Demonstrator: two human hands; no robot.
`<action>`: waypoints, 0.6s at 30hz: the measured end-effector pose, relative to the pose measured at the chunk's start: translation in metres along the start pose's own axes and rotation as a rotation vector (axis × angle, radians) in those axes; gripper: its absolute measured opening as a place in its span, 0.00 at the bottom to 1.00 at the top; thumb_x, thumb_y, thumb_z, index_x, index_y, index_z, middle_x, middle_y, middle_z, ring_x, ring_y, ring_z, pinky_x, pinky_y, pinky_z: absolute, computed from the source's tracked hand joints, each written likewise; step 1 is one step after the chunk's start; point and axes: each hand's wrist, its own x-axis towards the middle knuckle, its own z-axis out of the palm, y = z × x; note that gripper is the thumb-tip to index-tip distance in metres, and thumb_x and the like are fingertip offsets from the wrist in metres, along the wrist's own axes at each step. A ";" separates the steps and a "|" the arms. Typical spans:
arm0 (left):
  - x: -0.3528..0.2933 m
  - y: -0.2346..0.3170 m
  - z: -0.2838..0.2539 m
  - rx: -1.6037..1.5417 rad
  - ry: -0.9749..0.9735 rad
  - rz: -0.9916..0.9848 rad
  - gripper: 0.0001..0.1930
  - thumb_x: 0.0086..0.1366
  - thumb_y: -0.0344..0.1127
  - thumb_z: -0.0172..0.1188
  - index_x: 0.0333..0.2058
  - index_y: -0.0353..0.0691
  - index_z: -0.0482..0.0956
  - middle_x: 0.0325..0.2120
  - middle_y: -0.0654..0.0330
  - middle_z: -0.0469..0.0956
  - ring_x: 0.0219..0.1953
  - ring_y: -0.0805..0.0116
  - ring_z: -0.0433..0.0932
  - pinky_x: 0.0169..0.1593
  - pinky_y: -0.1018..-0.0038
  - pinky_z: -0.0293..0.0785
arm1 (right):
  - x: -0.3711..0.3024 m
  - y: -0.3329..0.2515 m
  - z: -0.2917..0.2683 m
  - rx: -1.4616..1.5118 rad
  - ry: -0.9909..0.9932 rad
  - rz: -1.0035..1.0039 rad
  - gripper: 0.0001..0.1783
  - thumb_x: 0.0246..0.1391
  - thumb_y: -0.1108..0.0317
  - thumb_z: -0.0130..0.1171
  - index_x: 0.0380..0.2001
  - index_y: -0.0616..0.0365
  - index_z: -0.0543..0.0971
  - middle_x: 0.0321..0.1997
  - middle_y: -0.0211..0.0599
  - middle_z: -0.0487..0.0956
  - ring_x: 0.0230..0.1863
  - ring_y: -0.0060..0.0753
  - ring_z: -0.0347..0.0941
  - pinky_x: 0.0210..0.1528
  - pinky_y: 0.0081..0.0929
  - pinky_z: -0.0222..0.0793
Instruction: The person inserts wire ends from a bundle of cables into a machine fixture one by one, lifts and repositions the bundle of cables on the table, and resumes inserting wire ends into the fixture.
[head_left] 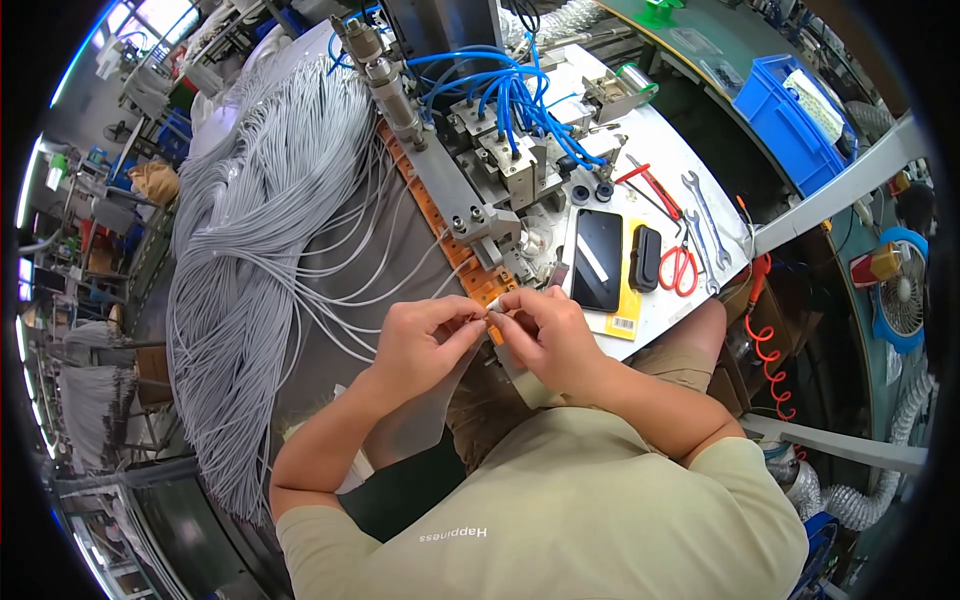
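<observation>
My left hand and my right hand meet fingertip to fingertip at the near end of an orange slotted rail. Both are closed in a pinch. Something small sits between the fingertips, mostly covered by them, and I cannot make out what it is. Thin grey cables run from a large bundle on the left toward the rail and my left hand. Just beyond my hands stands a metal machine with a slanted arm and blue air tubes.
On the white tabletop at the right lie a black phone, a black case, red-handled scissors, pliers and wrenches. Farther right are a blue crate, a fan and a coiled red hose.
</observation>
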 end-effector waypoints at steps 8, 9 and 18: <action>0.001 0.002 -0.003 -0.130 -0.152 -0.104 0.06 0.65 0.29 0.61 0.38 0.34 0.80 0.25 0.57 0.81 0.27 0.72 0.81 0.33 0.77 0.75 | 0.008 0.017 -0.010 -0.001 -0.115 -0.165 0.09 0.55 0.73 0.64 0.37 0.61 0.74 0.24 0.36 0.75 0.27 0.37 0.68 0.35 0.30 0.62; 0.002 0.002 -0.004 -0.193 -0.175 -0.144 0.06 0.65 0.29 0.60 0.38 0.34 0.79 0.25 0.57 0.81 0.27 0.72 0.81 0.34 0.76 0.75 | 0.009 0.020 -0.010 -0.021 -0.108 -0.222 0.09 0.56 0.73 0.64 0.36 0.60 0.74 0.24 0.37 0.75 0.28 0.39 0.68 0.35 0.31 0.62; 0.007 0.004 0.000 0.231 0.130 0.267 0.09 0.64 0.29 0.61 0.43 0.35 0.81 0.27 0.55 0.81 0.29 0.70 0.82 0.34 0.75 0.75 | 0.016 0.034 -0.003 -0.293 0.122 -0.151 0.07 0.58 0.70 0.62 0.33 0.60 0.74 0.24 0.34 0.72 0.25 0.34 0.65 0.33 0.31 0.63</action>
